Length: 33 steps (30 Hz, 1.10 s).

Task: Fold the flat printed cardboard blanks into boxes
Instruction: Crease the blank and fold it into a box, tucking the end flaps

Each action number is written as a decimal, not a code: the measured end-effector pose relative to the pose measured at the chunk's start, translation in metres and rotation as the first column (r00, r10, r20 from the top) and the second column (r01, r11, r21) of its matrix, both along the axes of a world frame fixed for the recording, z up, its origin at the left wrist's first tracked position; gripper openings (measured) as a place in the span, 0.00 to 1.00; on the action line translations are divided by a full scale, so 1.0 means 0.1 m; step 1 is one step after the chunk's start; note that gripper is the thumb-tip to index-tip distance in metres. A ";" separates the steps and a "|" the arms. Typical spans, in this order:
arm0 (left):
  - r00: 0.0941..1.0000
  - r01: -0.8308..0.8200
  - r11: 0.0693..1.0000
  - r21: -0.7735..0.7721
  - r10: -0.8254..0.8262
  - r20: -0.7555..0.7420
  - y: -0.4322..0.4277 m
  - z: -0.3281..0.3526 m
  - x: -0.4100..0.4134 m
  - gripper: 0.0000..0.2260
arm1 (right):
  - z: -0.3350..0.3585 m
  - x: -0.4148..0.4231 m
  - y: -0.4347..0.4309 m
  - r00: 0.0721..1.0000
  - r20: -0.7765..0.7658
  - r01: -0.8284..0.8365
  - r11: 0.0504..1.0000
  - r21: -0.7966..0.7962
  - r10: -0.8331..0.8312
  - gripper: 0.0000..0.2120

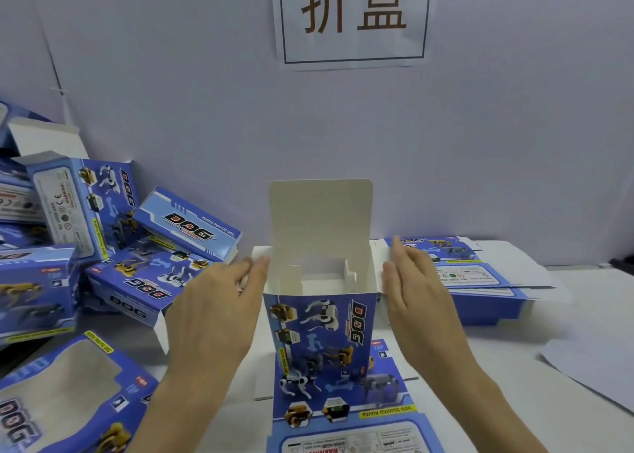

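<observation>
A blue printed box [319,336] with dog pictures stands upright in the middle of the table, its top open and its white lid flap [320,212] sticking up at the back. My left hand [219,312] touches the left side flap with straight fingers. On the other side, my right hand [418,298] lies with straight fingers against the right side flap. A flat blank [360,425] lies under the box at the near edge. More flat blanks [480,274] are stacked to the right.
Several folded blue boxes [103,233] are piled at the left against the wall. A windowed box [58,394] lies at the near left. White paper sheet [597,360] rests at the right. A sign with two characters [353,17] hangs on the wall.
</observation>
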<state>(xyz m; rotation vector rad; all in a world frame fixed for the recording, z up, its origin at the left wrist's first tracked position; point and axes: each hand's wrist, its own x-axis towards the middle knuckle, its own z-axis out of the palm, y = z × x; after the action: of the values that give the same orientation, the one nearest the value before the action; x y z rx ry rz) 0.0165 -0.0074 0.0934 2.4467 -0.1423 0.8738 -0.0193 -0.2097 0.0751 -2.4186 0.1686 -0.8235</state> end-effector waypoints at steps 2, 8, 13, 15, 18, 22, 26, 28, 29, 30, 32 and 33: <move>0.997 -0.053 0.997 0.053 0.056 -0.044 -0.01 0.02 -0.02 0.28 | 0.06 -0.07 0.08 1.000 0.010 -0.022 0.998 -0.063 0.023 0.25; 0.982 0.078 0.996 -0.050 -0.086 -0.169 -0.01 0.01 0.00 0.19 | 0.19 -0.20 0.17 0.980 -0.161 0.092 0.983 -0.161 -0.118 0.19; 0.986 0.133 0.990 -0.051 -0.138 -0.097 -0.07 0.00 -0.07 0.21 | 0.19 -0.20 0.21 0.958 -0.189 0.152 0.940 -0.305 -0.217 0.15; 0.965 0.217 0.964 -0.152 -0.235 -0.115 -0.06 -0.03 -0.02 0.20 | 0.17 -0.17 0.19 0.969 -0.185 0.135 0.980 -0.146 -0.161 0.18; 0.772 0.481 0.794 -0.372 -0.585 -0.250 0.00 -0.09 0.11 0.31 | 0.16 -0.11 0.03 0.984 -0.129 0.143 0.975 0.172 -0.122 0.23; 0.551 0.603 0.653 -0.458 -0.756 -0.352 -0.06 -0.30 0.22 0.47 | 0.21 -0.08 -0.19 0.990 -0.136 0.033 0.870 0.493 0.039 0.21; 0.665 0.620 0.703 -0.350 -0.707 -0.242 -0.20 -0.54 0.32 0.40 | 0.23 -0.07 -0.29 0.979 -0.160 -0.028 0.857 0.514 0.128 0.23; 0.697 0.641 0.696 -0.324 -0.704 -0.134 -0.20 -0.57 0.31 0.28 | 0.22 -0.05 -0.34 0.976 -0.163 -0.023 0.813 0.582 0.144 0.20; 0.711 0.641 0.696 -0.325 -0.697 -0.090 -0.20 -0.57 0.30 0.23 | 0.22 -0.04 -0.35 0.973 -0.168 -0.019 0.782 0.623 0.158 0.17; 0.719 0.637 0.694 -0.336 -0.692 -0.066 -0.20 -0.58 0.30 0.20 | 0.23 -0.04 -0.35 0.969 -0.168 -0.024 0.749 0.662 0.180 0.13; 0.714 0.624 0.676 -0.391 -0.697 -0.067 -0.19 -0.58 0.30 0.18 | 0.24 -0.02 -0.36 0.973 -0.105 -0.058 0.654 0.755 0.207 0.12; 0.696 0.634 0.659 -0.404 -0.714 -0.073 -0.17 -0.58 0.30 0.15 | 0.24 -0.01 -0.37 0.979 -0.047 -0.087 0.612 0.786 0.199 0.18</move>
<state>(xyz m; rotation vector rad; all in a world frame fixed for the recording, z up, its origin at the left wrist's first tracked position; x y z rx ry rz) 0.0466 -0.0244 0.0357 1.8854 -0.7129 0.2384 -0.0206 -0.2468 0.0987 -1.6042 0.3072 -0.3770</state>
